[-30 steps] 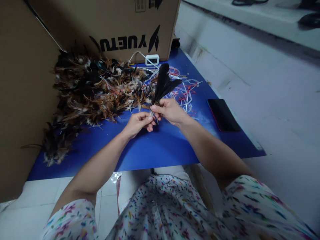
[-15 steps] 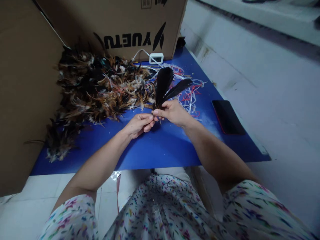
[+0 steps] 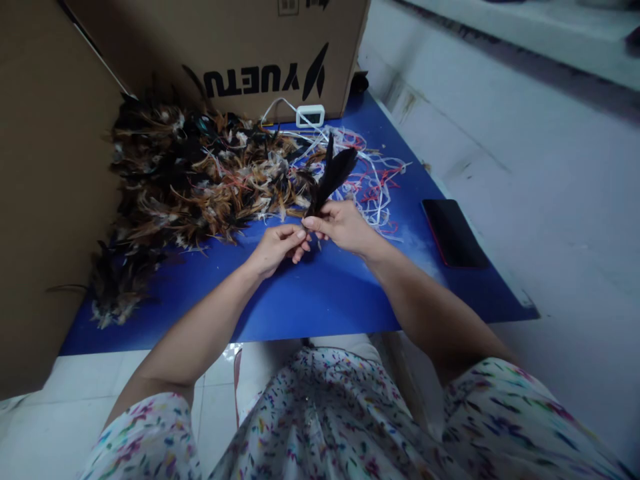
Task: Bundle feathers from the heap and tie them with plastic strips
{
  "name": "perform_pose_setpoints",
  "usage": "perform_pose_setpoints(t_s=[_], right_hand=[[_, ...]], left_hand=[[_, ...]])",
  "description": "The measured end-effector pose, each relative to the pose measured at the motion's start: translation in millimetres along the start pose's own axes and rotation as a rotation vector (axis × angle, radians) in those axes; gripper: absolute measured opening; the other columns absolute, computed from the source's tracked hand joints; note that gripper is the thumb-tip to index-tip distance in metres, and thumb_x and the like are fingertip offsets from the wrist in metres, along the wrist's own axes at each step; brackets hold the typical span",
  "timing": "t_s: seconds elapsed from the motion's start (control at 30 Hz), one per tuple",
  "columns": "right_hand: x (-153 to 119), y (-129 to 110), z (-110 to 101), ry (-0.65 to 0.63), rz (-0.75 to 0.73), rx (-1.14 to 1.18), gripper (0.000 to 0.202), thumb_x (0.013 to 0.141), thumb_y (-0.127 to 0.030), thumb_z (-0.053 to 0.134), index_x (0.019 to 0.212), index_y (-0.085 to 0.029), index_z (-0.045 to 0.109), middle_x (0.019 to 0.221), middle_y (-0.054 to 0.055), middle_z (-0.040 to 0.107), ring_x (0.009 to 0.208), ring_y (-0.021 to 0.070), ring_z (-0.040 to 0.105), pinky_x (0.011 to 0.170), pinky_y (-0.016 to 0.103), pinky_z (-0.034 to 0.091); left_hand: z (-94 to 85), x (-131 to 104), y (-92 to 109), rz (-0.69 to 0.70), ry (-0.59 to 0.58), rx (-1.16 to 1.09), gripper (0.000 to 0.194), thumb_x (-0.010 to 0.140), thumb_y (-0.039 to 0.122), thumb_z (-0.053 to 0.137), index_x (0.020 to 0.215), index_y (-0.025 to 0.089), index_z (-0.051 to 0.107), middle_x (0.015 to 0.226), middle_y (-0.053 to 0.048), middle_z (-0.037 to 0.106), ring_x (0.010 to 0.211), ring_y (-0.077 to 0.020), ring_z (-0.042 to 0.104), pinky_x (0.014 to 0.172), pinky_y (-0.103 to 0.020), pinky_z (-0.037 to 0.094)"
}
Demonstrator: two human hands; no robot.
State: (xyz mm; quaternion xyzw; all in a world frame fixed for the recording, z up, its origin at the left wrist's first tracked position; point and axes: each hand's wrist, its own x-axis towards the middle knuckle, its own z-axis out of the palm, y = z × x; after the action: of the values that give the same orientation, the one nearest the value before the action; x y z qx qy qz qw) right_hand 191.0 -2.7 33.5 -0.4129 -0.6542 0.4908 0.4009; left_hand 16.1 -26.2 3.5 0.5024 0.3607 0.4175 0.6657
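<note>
My right hand (image 3: 340,228) pinches the base of a few black feathers (image 3: 334,175), which point up and slightly right above the blue table (image 3: 320,300). Close against it on the left, my left hand (image 3: 281,249) has its thumb and forefinger pressed together near the feathers' lower ends; what lies between those fingertips is too small to make out. A large heap of brown and black feathers (image 3: 200,173) covers the table's left and back. Behind my right hand lie tangled white and red strings (image 3: 383,183).
A cardboard box (image 3: 270,33) stands at the back and a brown cardboard panel (image 3: 45,187) at the left. A small white device (image 3: 310,116) with a cable sits by the box. To the right, a dark phone (image 3: 454,233) lies near the wall (image 3: 560,200).
The black feathers have turned and closed together; earlier they spread in two directions. Both hands stay nearly in place.
</note>
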Motion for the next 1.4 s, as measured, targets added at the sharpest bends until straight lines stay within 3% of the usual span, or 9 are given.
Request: perform_pose_setpoints(t_s=[0.17, 0.4, 0.63, 0.73, 0.9, 0.97, 1.1, 1.3, 1.4], right_hand=[[0, -6, -2, -0.081, -0.068, -0.006, 0.050, 0.070, -0.065, 0.077, 0.062, -0.017, 0.062, 0.051, -0.002, 0.057, 0.047, 0.0084, 0.048, 0.048, 0.024, 0.037], [1, 2, 2, -0.029, -0.036, -0.035, 0.054, 0.068, -0.070, 0.077, 0.063, -0.018, 0.061, 0.051, -0.002, 0.057, 0.047, 0.0092, 0.049, 0.046, 0.024, 0.035], [5, -4, -16, 0.071, -0.071, 0.033, 0.052, 0.069, -0.067, 0.079, 0.078, -0.017, 0.066, 0.067, 0.000, 0.064, 0.054, 0.0091, 0.054, 0.049, 0.024, 0.040], [12, 1, -36, 0.261, -0.101, -0.016, 0.038, 0.078, -0.054, 0.078, 0.083, -0.019, 0.066, 0.068, -0.001, 0.061, 0.057, 0.0088, 0.053, 0.054, 0.023, 0.041], [19, 13, -57, 0.387, -0.132, -0.274, 0.012, 0.081, -0.028, 0.073, 0.076, -0.018, 0.068, 0.066, 0.000, 0.061, 0.062, 0.0108, 0.053, 0.061, 0.026, 0.042], [19, 16, -54, 0.338, -0.144, -0.395, 0.003, 0.078, -0.018, 0.068, 0.076, -0.017, 0.070, 0.067, 0.000, 0.064, 0.063, 0.0114, 0.054, 0.063, 0.027, 0.044], [16, 24, -33, 0.198, -0.207, -0.552, 0.018, 0.076, -0.008, 0.059, 0.084, -0.017, 0.074, 0.082, 0.003, 0.071, 0.070, 0.0142, 0.060, 0.073, 0.032, 0.048], [16, 33, 7, 0.025, -0.352, -0.671, 0.028, 0.086, -0.012, 0.057, 0.107, -0.022, 0.073, 0.107, 0.008, 0.071, 0.103, 0.0252, 0.064, 0.097, 0.046, 0.049], [25, 30, 22, -0.034, -0.359, -0.717, 0.028, 0.089, -0.014, 0.057, 0.112, -0.019, 0.071, 0.110, 0.010, 0.069, 0.107, 0.0252, 0.063, 0.099, 0.045, 0.048]], left_hand=[[0.2, -4, 6, -0.115, -0.141, -0.061, 0.048, 0.071, 0.056, 0.081, 0.084, 0.012, 0.066, 0.056, 0.003, 0.057, 0.039, -0.0039, 0.043, 0.039, -0.017, 0.030], [-2.1, -4, 10, -0.144, -0.124, -0.014, 0.049, 0.070, 0.058, 0.081, 0.074, 0.014, 0.060, 0.053, 0.007, 0.040, 0.039, -0.0017, 0.030, 0.037, -0.016, 0.016], [-1.2, 0, 9, -0.003, 0.028, -0.024, 0.047, 0.077, 0.057, 0.075, 0.070, 0.018, 0.052, 0.054, 0.005, 0.049, 0.040, -0.0051, 0.040, 0.039, -0.019, 0.029], [-3.2, 4, 12, 0.047, 0.169, -0.084, 0.039, 0.088, 0.048, 0.068, 0.071, 0.018, 0.049, 0.061, 0.004, 0.056, 0.041, -0.0052, 0.042, 0.040, -0.020, 0.032], [-8.2, 5, 23, 0.134, 0.363, -0.165, 0.035, 0.093, 0.043, 0.063, 0.072, 0.020, 0.048, 0.049, 0.007, 0.044, 0.038, -0.0056, 0.035, 0.039, -0.020, 0.027], [-10.4, 4, 28, 0.167, 0.420, -0.198, 0.034, 0.094, 0.042, 0.063, 0.072, 0.020, 0.049, 0.047, 0.008, 0.041, 0.037, -0.0052, 0.033, 0.038, -0.019, 0.025], [-17.2, 5, 37, 0.229, 0.577, -0.298, 0.035, 0.093, 0.042, 0.065, 0.071, 0.020, 0.048, 0.047, 0.009, 0.035, 0.036, -0.0038, 0.028, 0.036, -0.017, 0.022], [-28.2, 9, 39, 0.306, 0.746, -0.359, 0.036, 0.097, 0.039, 0.058, 0.070, 0.019, 0.047, 0.047, 0.009, 0.032, 0.035, -0.0037, 0.025, 0.035, -0.017, 0.019], [-29.5, 11, 37, 0.326, 0.770, -0.347, 0.036, 0.098, 0.041, 0.057, 0.070, 0.020, 0.046, 0.047, 0.009, 0.031, 0.035, -0.0037, 0.024, 0.035, -0.017, 0.019]])
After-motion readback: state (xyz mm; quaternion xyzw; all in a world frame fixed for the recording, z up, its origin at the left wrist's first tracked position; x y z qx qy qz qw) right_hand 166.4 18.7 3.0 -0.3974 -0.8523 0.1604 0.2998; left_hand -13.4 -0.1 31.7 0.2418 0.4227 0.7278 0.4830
